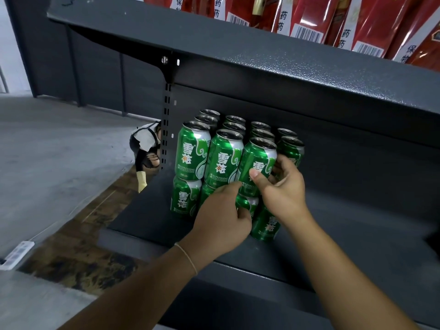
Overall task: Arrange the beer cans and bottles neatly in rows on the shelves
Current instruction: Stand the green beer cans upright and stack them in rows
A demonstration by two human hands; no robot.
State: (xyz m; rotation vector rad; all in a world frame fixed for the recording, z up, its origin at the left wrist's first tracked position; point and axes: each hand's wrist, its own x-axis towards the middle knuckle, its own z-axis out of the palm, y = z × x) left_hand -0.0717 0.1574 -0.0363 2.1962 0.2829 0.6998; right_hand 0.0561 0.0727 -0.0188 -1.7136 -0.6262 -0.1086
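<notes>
Under the upper shelf (262, 67), green beer cans (192, 151) stood stacked two high in rows on the lower shelf (357, 222), likely to save room. At the stack's front right corner, the right hand (283, 186) curled its thumb and fingers round the top can (258, 160), seemingly seating it squarely. Directly below that can, the left hand (221, 215) gripped the bottom can (246, 203), probably steadying the column. Another lower can (265, 225) stood just right of it.

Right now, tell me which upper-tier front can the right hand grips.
The rightmost front can, third from the left; the right hand wraps it, the other two stand untouched.
</notes>
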